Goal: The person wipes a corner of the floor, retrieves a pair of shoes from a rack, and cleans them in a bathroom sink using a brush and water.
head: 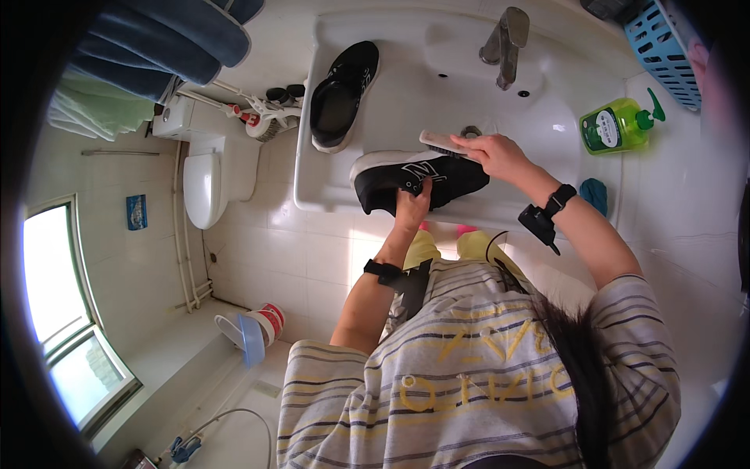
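My left hand (413, 205) grips a black New Balance sneaker (451, 182) at its ankle opening, with some fingers hidden inside. The shoe lies tilted on its side over the front of a white washbasin (398, 108), its pale sole edge turned toward the back. In my right hand (498, 155) is a scrubbing brush (436, 140) with a light handle and dark bristles. Its bristles rest at the border of sole and upper, near the toe half. The matching black sneaker (337, 108) sits upright on the basin's left side.
A metal faucet (508, 44) rises at the back of the basin. On the right rim are a green pump bottle (615, 126) and a dark teal cloth (594, 195). A blue plastic basket (665, 55) stands far right. A toilet (202, 187) is to the left.
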{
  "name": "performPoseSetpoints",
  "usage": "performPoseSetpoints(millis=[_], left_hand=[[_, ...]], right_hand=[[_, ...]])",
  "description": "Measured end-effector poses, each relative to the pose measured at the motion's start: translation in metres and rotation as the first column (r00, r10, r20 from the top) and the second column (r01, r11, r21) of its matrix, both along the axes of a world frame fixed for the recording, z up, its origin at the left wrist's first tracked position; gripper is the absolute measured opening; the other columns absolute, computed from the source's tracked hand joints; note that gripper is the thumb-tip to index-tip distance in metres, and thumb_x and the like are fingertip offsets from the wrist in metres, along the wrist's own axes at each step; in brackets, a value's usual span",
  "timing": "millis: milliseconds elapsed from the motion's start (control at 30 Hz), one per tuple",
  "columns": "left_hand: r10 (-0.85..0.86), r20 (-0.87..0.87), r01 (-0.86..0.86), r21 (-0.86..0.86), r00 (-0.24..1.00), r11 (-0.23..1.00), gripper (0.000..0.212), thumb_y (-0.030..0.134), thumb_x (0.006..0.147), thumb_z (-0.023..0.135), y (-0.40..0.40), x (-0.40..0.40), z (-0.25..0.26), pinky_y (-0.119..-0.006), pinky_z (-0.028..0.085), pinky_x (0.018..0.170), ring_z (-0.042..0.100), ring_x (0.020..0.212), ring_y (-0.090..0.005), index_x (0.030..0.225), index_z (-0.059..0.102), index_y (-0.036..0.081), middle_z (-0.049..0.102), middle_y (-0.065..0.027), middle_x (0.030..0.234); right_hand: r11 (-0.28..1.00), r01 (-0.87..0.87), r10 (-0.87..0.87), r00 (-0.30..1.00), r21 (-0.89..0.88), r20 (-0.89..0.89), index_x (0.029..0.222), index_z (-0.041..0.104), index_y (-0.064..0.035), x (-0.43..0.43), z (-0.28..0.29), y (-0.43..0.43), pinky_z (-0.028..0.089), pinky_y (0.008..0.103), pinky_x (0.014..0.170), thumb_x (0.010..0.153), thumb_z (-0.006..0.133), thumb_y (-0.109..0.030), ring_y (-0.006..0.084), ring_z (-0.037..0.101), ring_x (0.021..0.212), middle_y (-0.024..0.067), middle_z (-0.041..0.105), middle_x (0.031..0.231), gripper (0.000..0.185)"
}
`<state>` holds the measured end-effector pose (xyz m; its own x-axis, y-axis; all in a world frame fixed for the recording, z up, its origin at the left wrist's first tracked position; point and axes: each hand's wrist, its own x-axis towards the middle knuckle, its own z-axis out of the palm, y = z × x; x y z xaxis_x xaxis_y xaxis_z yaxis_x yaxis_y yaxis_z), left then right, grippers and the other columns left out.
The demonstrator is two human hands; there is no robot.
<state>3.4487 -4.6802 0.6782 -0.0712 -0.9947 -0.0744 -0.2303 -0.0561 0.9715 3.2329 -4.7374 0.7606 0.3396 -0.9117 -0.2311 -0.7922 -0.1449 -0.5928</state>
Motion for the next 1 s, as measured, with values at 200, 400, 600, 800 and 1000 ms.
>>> performPoseSetpoints(millis=[200, 400, 600, 800, 1000], left_hand=[[0.066, -0.077, -0.063, 0.038, 0.995, 0.997, 0.018, 0.012, 0.084, 0.061, 0.002, -0.004, 0.006, -0.032, 0.046, 0.076, 0.059, 0.081, -0.0194, 0.094, 0.061, -0.003, 0.065, -0.0079, 0.087], [0.094, -0.041, -0.095, -0.025, 0.995, 0.995, 0.018, 0.012, 0.084, 0.062, 0.002, -0.004, 0.002, -0.030, 0.046, 0.075, 0.058, 0.082, -0.0175, 0.093, 0.061, -0.004, 0.065, -0.0070, 0.087], [0.101, -0.041, -0.098, 0.065, 0.994, 0.993, 0.020, 0.012, 0.084, 0.063, 0.003, -0.001, -0.003, -0.030, 0.044, 0.078, 0.058, 0.085, -0.0171, 0.098, 0.061, -0.001, 0.064, -0.0064, 0.092], [0.021, -0.014, -0.021, -0.002, 1.000, 1.000, 0.020, 0.013, 0.084, 0.062, 0.003, 0.000, -0.001, -0.030, 0.044, 0.080, 0.056, 0.086, -0.0180, 0.099, 0.060, -0.001, 0.063, -0.0063, 0.093], [0.001, 0.228, 0.048, -0.208, 0.974, 0.977, 0.019, 0.012, 0.085, 0.061, 0.006, 0.007, -0.030, -0.033, 0.045, 0.080, 0.058, 0.087, -0.0229, 0.097, 0.060, -0.003, 0.064, -0.0104, 0.093]], right_hand=[[0.977, 0.192, -0.203, 0.970, 0.091, 0.132, 0.124, 0.056, -0.0247, -0.113, -0.053, 0.068, 0.048, 0.0374, 0.072, 0.083, 0.054, -0.011, 0.0333, 0.061, 0.084, 0.0147, 0.064, 0.095, 0.043], [0.867, 0.498, -0.478, 0.841, 0.020, -0.252, 0.121, 0.058, -0.0216, -0.115, -0.101, 0.041, 0.048, 0.0416, 0.076, 0.083, 0.053, -0.010, 0.0322, 0.061, 0.089, 0.0130, 0.065, 0.098, 0.040], [0.984, 0.157, -0.146, 0.982, 0.081, -0.119, 0.115, 0.062, -0.0205, -0.063, -0.096, 0.027, 0.048, 0.0407, 0.072, 0.082, 0.055, -0.011, 0.0311, 0.062, 0.085, 0.0137, 0.065, 0.096, 0.036], [0.985, 0.120, -0.152, 0.946, 0.126, 0.285, 0.123, 0.057, -0.0237, -0.081, -0.024, 0.030, 0.042, 0.0314, 0.062, 0.084, 0.056, -0.009, 0.0250, 0.046, 0.059, 0.0174, 0.058, 0.075, 0.042], [0.993, -0.068, 0.058, 0.993, 0.096, 0.100, 0.119, 0.060, -0.0232, -0.013, 0.011, -0.004, 0.045, 0.0373, 0.068, 0.083, 0.056, -0.010, 0.0302, 0.058, 0.070, 0.0173, 0.062, 0.083, 0.039]])
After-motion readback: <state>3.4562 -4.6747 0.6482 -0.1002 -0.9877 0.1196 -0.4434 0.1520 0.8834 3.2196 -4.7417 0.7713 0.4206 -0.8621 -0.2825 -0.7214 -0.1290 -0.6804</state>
